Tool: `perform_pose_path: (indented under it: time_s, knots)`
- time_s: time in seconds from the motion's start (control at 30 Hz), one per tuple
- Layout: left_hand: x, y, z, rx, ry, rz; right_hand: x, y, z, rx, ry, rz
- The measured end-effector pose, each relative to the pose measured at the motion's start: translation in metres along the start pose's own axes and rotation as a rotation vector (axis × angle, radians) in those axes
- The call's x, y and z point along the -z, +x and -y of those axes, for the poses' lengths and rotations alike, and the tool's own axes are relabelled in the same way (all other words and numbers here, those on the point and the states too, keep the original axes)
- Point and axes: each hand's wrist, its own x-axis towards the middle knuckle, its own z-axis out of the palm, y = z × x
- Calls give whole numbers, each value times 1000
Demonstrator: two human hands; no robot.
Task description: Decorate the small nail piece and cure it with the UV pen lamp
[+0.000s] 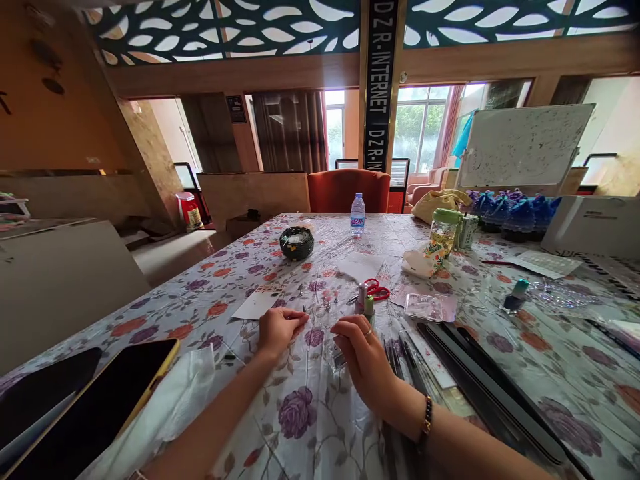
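Above the flowered tablecloth (295,413), my left hand (281,330) pinches a tiny dark item between thumb and fingertips, too small to name. A white card (253,305) lies just behind it. My right hand (364,357), with a ring and a dark beaded bracelet, has its fingers curled together; whatever they hold is too small to make out. Beneath its fingers sits a small clear box (336,357). Thread spools (369,305) and red-handled scissors (378,291) lie beyond the right hand. Several thin tools (411,360) lie beside it.
At the left are a phone (100,407) and a white tissue (175,400). Farther back stand a dark round basket (297,248), a water bottle (357,217) and a green-lidded jar (443,233). A clear case (423,307), long black strips (495,393) and a nail polish bottle (516,297) lie right.
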Motion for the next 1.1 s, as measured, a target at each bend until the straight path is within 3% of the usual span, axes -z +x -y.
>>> perform_pose_path:
  time_s: [0.43, 0.87, 1.1]
  knots:
    - [0, 4, 0, -131, 232, 6, 0, 2, 2, -9, -13, -37]
    - [-14, 15, -11, -137, 506, -146, -2, 2, -1, -54, -12, -23]
    - [-2, 19, 0, -185, 496, -133, -1, 2, 2, -12, -10, 17]
